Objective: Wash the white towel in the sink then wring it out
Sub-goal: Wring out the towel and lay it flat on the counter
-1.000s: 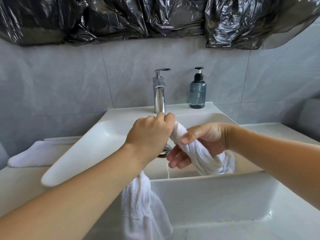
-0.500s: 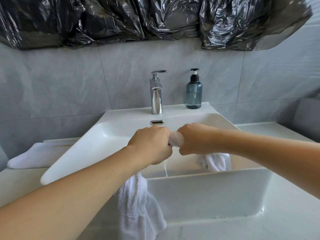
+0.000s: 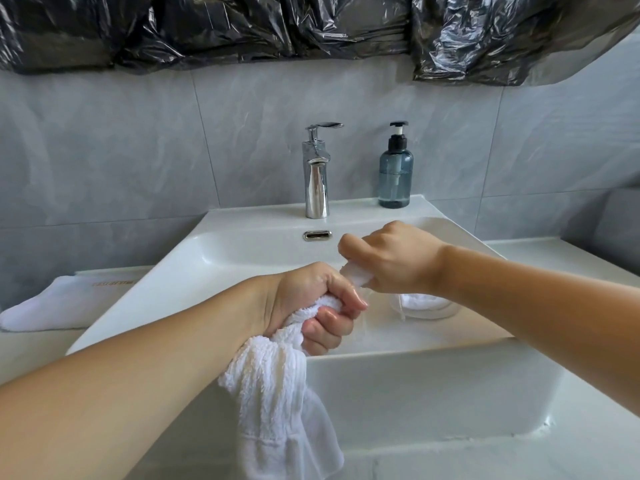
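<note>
The white towel [image 3: 277, 386], twisted into a rope, spans the near half of the sink [image 3: 433, 386]: one end hangs outside over the front wall, the middle passes through both fists, and the far end lies bunched inside the basin under the right forearm. The left hand [image 3: 304, 303] is clenched round the thick part at the front rim, fingers curled under and wet; the right hand [image 3: 391, 261], knuckles up, is clenched round the tight section just beyond it, the two fists almost touching. Thin trickles seem to fall between them, though they are faint against the white basin. The step in hand is judged to be wringing. Risks from here: the tail outside the sink may drip down the front wall onto the countertop [image 3: 595, 258], since it hangs clear of the basin; wet fingers may slip on the twisted pile and let it unwind. Behind stand a chrome faucet [image 3: 316, 174], not running, and a blue soap dispenser [image 3: 396, 171]; a folded white cloth [image 3: 52, 306] lies to the left. The drain is not visible, the towel's lower end is cut off by the frame, and black plastic sheeting [image 3: 242, 26] covers whatever hangs above.
</note>
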{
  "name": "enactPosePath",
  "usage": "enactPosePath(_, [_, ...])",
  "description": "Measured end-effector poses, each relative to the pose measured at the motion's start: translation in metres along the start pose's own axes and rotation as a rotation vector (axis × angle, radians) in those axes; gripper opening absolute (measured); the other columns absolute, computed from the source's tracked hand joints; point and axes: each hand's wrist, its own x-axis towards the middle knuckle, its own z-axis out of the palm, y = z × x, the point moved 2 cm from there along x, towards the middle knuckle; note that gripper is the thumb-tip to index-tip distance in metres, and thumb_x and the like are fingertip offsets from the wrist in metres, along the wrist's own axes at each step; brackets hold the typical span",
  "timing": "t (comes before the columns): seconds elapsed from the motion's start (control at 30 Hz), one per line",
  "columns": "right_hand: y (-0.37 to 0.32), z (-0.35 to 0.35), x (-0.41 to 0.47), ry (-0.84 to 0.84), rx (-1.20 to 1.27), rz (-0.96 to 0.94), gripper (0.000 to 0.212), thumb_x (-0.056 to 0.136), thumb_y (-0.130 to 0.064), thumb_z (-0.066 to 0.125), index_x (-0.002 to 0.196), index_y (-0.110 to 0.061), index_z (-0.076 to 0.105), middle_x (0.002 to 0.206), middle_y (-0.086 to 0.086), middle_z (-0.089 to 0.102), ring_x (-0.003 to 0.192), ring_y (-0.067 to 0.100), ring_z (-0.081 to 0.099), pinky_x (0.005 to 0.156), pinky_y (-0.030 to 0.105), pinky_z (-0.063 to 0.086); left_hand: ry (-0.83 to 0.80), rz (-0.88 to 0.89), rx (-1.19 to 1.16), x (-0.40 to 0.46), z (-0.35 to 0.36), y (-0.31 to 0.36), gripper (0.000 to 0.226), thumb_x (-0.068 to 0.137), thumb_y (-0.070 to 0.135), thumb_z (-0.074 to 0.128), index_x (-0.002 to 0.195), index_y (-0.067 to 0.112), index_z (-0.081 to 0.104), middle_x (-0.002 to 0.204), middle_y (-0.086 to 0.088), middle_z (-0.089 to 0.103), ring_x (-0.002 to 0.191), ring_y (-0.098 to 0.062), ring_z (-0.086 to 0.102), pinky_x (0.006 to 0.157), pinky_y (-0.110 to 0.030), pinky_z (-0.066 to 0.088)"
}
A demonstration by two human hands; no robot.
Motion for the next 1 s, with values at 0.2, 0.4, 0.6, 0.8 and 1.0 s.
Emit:
enactPosePath(0.2, [0.004,0.006,-0.003,0.016,0.014,0.026,0.026,0.081,-0.029,0.056,0.091,-0.014,0.037,0.049,0.000,0.045,0.036,0.027,0.036,0.038,0.024,0.026,0.011,0.029,-0.023,0.002,0.001,0.000,0.032,0.071,0.021,0.063,0.056,0.019,0.035,0.043,0.003,0.031,0.031,-0.009,0.029,0.037,-0.018,0.023])
enactPosePath(0.4, [0.007,0.004,-0.006,-0.197,0.295,0.585,0.031,0.079,-0.018,0.068,0.108,-0.019,0.055,0.077,0.001,0.066,0.070,0.027,0.059,0.061,0.033,0.045,0.486,0.249,-0.031,-0.006,0.002,0.005,0.027,0.089,0.014,0.058,0.068,0.016,0.042,0.049,-0.002,0.033,0.035,-0.012,0.027,0.036,-0.018,0.023])
enactPosePath(0.6, [0.016,-0.003,-0.028,-0.378,0.750,1.011,0.018,0.082,-0.017,0.067,0.096,-0.027,0.064,0.090,-0.008,0.075,0.089,0.013,0.069,0.081,0.032,0.052,0.943,0.598,0.123,-0.014,-0.014,0.009,0.013,0.083,0.011,0.065,0.079,0.013,0.052,0.060,-0.006,0.051,0.050,-0.024,0.047,0.052,-0.029,0.042])
enactPosePath(0.8, [0.006,-0.005,-0.010,-0.338,0.677,1.005,0.017,0.080,-0.005,0.060,0.084,-0.018,0.050,0.077,0.000,0.065,0.073,0.019,0.060,0.059,0.028,0.044,1.265,0.538,1.351,-0.020,0.005,0.032,0.042,0.083,0.007,0.054,0.122,0.017,0.041,0.116,-0.003,0.054,0.105,-0.030,0.052,0.078,-0.037,0.042])
enactPosePath(1.0, [0.013,-0.006,-0.010,-0.470,0.421,1.037,0.014,0.082,-0.021,0.058,0.085,-0.021,0.045,0.080,-0.002,0.053,0.074,0.022,0.051,0.058,0.033,0.036,1.232,0.341,1.452,0.013,0.009,0.047,0.032,0.084,0.005,0.050,0.115,0.008,0.043,0.118,-0.013,0.051,0.108,-0.033,0.051,0.080,-0.037,0.040])
